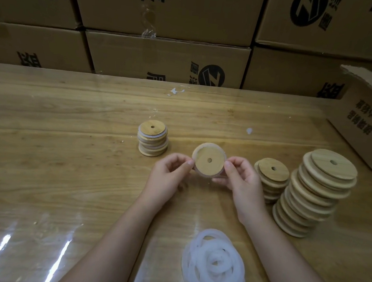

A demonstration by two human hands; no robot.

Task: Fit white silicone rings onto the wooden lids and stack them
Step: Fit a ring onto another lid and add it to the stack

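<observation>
Cardboard boxes [166, 60] wall off the far edge of your wooden table [69, 110]. You pinch one wooden lid [209, 160] above the table centre, left hand [170, 171] and right hand [240, 174] clamped on opposite edges, a white ring [219, 175] partly around its rim. You appear mid-fitting: next, work the ring fully on, then stack it on the finished pile [153, 140] far left. Bare lids [315, 193] wait right, loose rings [214, 266] near.

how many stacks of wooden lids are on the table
3: a ringed stack beyond the left hand, a short stack beside the right hand, a tall leaning stack far right. Another lid is held.
</observation>
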